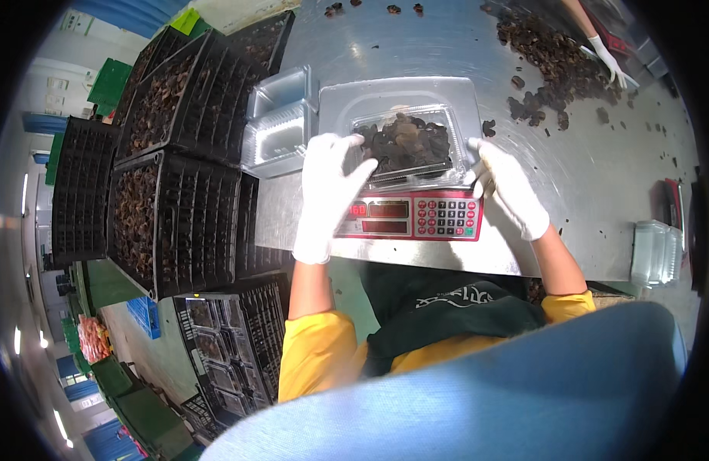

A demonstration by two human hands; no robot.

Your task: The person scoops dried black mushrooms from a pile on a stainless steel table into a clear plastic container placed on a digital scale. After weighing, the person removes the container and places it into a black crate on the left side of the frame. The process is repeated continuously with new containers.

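A clear plastic clamshell box (409, 138) filled with dark wood ear mushrooms sits on the metal pan (337, 98) of a red digital scale (409, 216). At the box's left side is my white-gloved left hand (331, 184), its thumb and fingers spread. It partly covers the scale's lit display. My gloved right hand (501, 178) is at the right edge of the box and pan, fingers bent. Whether its fingertips grip the box rim cannot be made out. Stacked empty clear boxes (279, 121) stand left of the scale.
Black plastic crates (198, 213) of mushrooms are stacked at the left. Another crate (233, 346) below holds packed boxes. A mushroom pile (553, 69) lies on the steel table (562, 190) at the far right, beside another person's gloved hand (608, 60). More clear boxes (654, 253) stand at the right edge.
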